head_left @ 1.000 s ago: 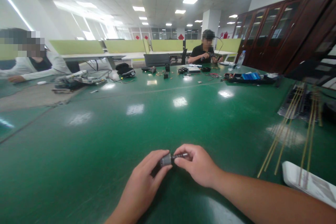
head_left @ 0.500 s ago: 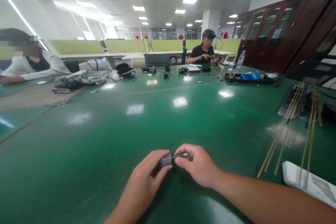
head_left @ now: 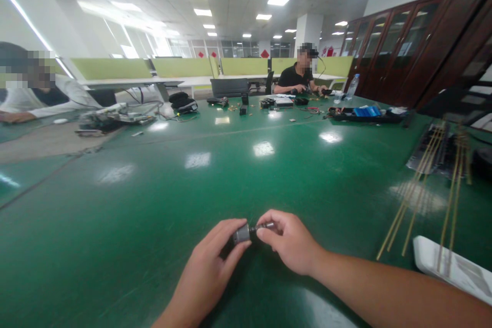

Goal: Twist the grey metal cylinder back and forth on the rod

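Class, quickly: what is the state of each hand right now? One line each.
Left hand: closed, holding a grey cylinder.
Right hand: closed, pinching a thin shaft beside it.

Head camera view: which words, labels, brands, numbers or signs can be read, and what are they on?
None can be read.
Grey cylinder in the left hand: no legible marking.
Red diamond at the back: any writing is too small.
Plastic bottle: any print is too small and blurred.
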### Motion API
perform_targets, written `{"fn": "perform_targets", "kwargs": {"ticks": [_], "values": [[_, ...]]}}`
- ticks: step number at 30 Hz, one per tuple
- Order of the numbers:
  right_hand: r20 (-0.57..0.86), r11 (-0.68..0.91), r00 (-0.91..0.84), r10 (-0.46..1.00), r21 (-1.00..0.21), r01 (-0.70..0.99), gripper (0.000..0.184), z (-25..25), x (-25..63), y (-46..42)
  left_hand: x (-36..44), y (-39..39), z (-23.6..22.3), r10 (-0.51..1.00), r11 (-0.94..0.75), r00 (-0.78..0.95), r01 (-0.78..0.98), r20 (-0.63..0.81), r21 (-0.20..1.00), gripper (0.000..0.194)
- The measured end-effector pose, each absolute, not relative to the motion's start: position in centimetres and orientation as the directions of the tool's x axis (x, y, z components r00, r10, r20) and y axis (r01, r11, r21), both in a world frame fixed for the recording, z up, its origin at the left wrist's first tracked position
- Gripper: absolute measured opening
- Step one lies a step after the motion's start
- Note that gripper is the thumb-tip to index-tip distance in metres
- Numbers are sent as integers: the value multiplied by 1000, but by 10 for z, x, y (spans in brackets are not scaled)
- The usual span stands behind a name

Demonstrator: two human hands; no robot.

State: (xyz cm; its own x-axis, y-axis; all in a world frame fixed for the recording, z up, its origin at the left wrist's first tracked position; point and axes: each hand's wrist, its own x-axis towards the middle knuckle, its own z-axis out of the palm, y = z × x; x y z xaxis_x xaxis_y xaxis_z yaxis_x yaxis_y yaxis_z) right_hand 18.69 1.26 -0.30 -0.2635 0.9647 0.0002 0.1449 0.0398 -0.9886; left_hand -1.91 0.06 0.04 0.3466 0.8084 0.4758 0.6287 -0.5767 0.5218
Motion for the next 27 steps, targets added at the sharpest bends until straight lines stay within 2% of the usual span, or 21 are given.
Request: {"fn": "perform_targets", "kwargs": {"ticks": [27], "values": [[-10, -11, -259, 966, -1000, -2, 11, -5, 186, 16, -20, 2, 3, 782, -592, 312, 644, 540, 485, 25]]}}
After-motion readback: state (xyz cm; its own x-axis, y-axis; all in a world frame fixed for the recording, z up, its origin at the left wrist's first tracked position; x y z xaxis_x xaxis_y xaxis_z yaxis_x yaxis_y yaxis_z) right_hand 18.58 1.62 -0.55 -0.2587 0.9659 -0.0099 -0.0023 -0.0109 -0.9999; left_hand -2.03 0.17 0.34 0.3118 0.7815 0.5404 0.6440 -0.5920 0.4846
